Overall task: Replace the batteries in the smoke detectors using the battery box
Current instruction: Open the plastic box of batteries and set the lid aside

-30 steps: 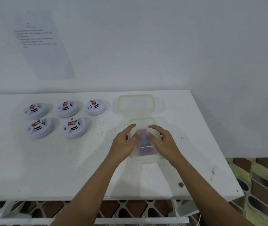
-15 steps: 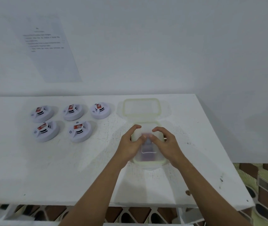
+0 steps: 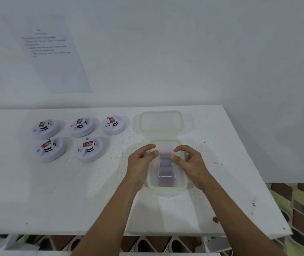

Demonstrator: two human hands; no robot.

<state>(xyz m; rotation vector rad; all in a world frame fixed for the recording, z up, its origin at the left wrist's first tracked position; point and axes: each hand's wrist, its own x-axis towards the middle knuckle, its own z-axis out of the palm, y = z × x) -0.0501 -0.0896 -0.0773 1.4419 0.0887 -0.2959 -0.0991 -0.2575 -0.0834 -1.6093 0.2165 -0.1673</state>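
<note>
Several white round smoke detectors point(image 3: 90, 149) with red labels lie in two rows on the left of the white table point(image 3: 55, 191). The clear battery box point(image 3: 167, 188) with a pale green rim stands open in front of me. My left hand point(image 3: 140, 163) and my right hand point(image 3: 190, 163) hover over it with curled fingers. Both thumbs pinch the top of a dark battery pack point(image 3: 165, 161) in clear plastic, which sits inside the box. The pack is blurred.
The box's lid point(image 3: 142, 121) lies flat just behind the box. A printed sheet of paper point(image 3: 55, 58) hangs on the wall behind the detectors. The table's right edge is close to the box, with patterned floor beyond it.
My hands have spread slightly apart over the box, and the dark pack now shows between my thumbs. The view has shifted a little; the detectors and the lid stay put.
</note>
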